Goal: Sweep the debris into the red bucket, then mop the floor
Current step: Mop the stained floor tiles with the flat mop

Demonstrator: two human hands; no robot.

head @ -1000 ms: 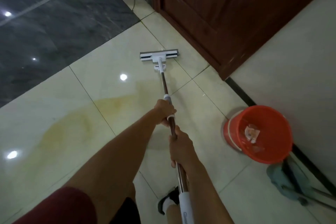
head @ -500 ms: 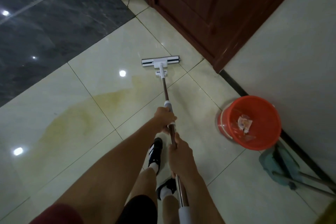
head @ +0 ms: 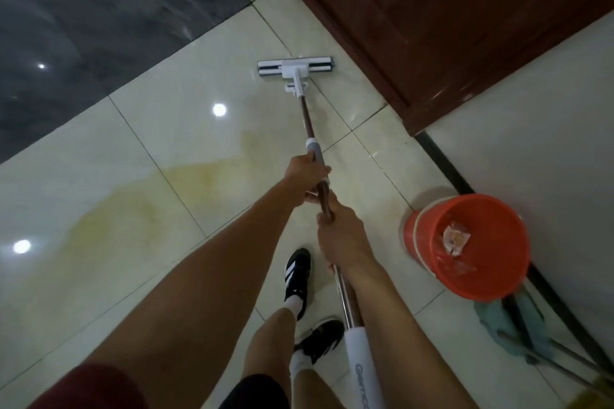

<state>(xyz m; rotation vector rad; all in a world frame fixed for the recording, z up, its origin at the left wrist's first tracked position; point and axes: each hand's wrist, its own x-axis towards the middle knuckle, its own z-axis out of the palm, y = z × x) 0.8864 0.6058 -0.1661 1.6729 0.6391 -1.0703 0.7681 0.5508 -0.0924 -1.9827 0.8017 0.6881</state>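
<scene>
Ahead, mop (head: 295, 68) — both hands (head: 307, 173) gripping; bucket (head: 471, 244) right.

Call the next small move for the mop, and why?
Probably pull the mop head back and leftward onto the yellowish stain. Both hands, left hand and right hand, grip the handle; the head sits by the wooden door, beyond the stain, and the debris already lies in the red bucket.

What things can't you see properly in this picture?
Head view only:
- Mop pad under the mop head: hidden, faces the floor.
- Scraps in the red bucket: too blurry to name.
- Broom beside it: handle cut off by the right edge.
- Left hand: fingers hidden behind the pole.
</scene>
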